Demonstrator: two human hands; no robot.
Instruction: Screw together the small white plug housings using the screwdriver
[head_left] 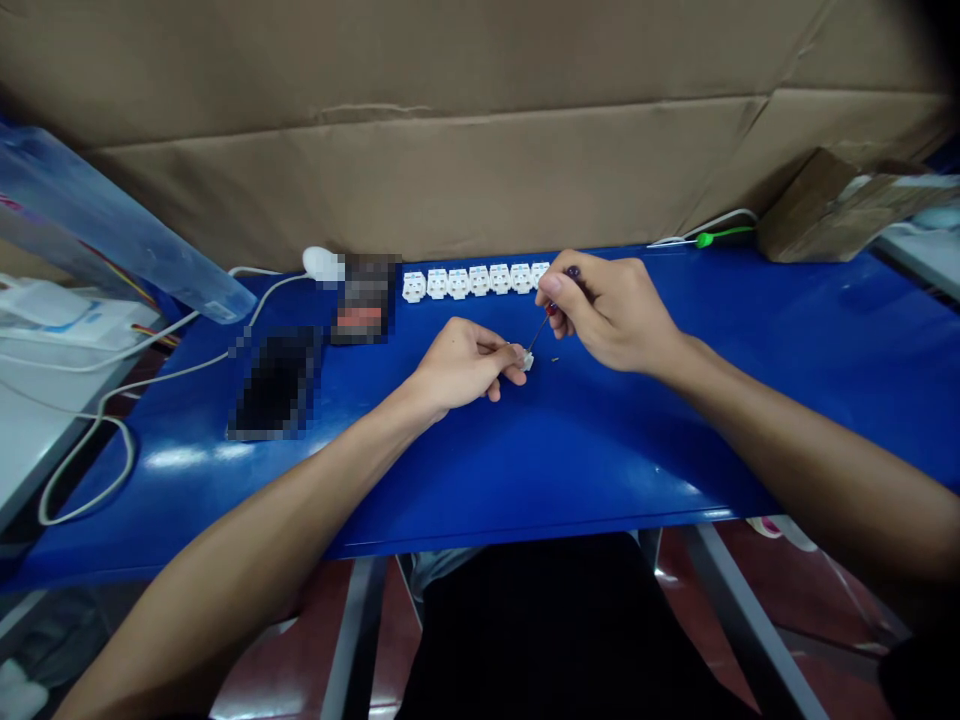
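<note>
My left hand (465,365) pinches a small white plastic block (527,361) between its fingertips, just above the blue tabletop (570,470). My right hand (607,310) grips a small screwdriver (541,328) with a dark handle and red collar, its thin metal shaft reaching down to the white block. Beside the block, a tiny brass-coloured piece (555,359) lies on the table. Behind my hands stands a row of several white plastic terminal blocks (457,283); my right hand hides its far end.
A white cable runs from a white oval object (322,264) across the table's left side. Two pixelated objects, one a dark phone-shaped slab (276,383), lie there too. A green-handled tool (724,238) and a cardboard box (825,210) sit at the back right, against a cardboard wall (450,170).
</note>
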